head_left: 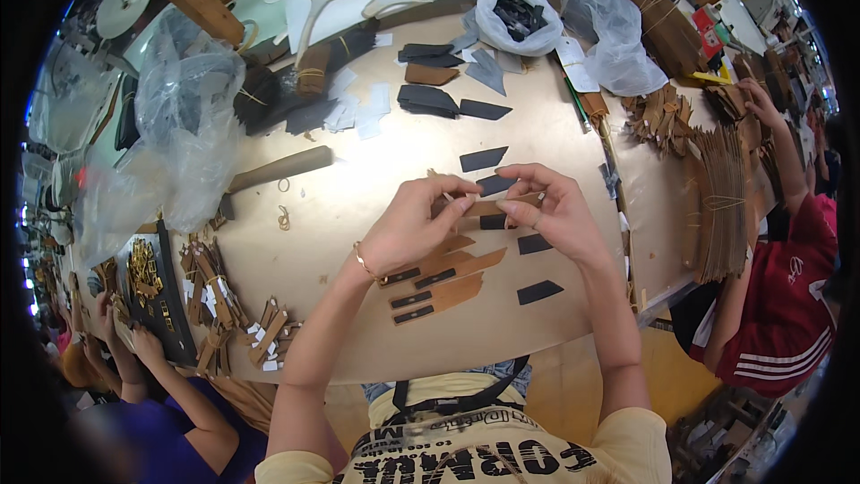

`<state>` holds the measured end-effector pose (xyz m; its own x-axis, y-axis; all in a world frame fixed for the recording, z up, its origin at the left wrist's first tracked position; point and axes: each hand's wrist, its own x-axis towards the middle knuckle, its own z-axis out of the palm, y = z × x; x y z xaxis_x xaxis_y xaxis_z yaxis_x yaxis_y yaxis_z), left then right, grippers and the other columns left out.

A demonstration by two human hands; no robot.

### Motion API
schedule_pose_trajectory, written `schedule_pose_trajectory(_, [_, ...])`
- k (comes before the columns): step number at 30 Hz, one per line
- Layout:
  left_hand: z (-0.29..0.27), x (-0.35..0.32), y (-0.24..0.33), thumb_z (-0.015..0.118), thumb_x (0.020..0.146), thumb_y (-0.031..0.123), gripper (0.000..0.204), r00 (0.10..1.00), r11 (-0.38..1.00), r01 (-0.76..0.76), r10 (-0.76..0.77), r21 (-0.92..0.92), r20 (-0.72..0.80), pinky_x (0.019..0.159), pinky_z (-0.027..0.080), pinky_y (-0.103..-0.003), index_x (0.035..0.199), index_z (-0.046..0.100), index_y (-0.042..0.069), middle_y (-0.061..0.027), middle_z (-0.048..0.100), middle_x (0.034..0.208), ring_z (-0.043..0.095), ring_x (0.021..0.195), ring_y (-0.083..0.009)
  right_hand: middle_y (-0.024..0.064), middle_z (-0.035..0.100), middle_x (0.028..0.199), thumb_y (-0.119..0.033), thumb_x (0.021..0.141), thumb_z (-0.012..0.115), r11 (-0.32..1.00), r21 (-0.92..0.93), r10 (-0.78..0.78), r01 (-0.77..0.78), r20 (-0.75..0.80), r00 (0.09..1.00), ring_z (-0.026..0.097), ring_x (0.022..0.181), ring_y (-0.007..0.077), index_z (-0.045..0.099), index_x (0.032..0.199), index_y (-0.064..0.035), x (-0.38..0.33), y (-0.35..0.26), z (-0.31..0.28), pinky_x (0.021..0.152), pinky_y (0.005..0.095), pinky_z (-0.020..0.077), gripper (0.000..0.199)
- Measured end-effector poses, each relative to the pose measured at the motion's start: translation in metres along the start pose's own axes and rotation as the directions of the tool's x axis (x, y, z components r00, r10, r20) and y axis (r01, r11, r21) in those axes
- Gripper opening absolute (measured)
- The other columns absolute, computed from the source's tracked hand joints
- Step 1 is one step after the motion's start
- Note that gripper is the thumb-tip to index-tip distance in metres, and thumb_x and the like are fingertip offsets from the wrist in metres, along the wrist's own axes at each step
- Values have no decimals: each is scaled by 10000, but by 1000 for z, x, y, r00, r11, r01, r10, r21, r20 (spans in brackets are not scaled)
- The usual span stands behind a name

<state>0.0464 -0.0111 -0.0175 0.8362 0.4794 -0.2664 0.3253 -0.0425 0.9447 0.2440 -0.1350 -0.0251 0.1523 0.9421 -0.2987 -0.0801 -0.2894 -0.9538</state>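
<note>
My left hand (417,213) and my right hand (557,213) pinch a narrow brown leather strip (488,207) between thumbs and fingers, just above the table. Its ends are partly hidden by my fingers. Below lie several overlapping tan leather pieces (466,289), some with a small black patch (413,315) at one end. Slanted black pieces are spread around my hands: one black piece (484,159) lies beyond them, and another black piece (540,292) lies nearer on the right.
Stacks of black pieces (428,100) lie farther back, near a plastic bag (518,20) of dark scraps. Bundled brown strips (719,202) stand at right beside a co-worker in red (779,305). Tagged leather bundles (211,282) and a tray of gold hardware (148,273) are at left.
</note>
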Motion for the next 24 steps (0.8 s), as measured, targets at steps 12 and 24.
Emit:
schedule_pose_trajectory(12, [15,17,-24,678,897,30,136,957,964,79,-145,-255,-253,628,530,-228,1012,704,-38,-66,701,823,662,723,-79,26,653,850,-15,867,702,943,-332,-52,-9,-174,983,626,772,84,472,1325,-45,26,-2,1,640,212,480,514])
schedule_pose_trajectory(24, [23,24,-31,727,855,41,117,932,991,117,-133,-66,-336,579,497,-231,959,758,-4,-104,720,828,611,631,-90,-13,627,808,13,827,713,946,-316,33,-79,-149,988,546,660,32,410,1266,-86,34,-3,-5,571,182,417,542])
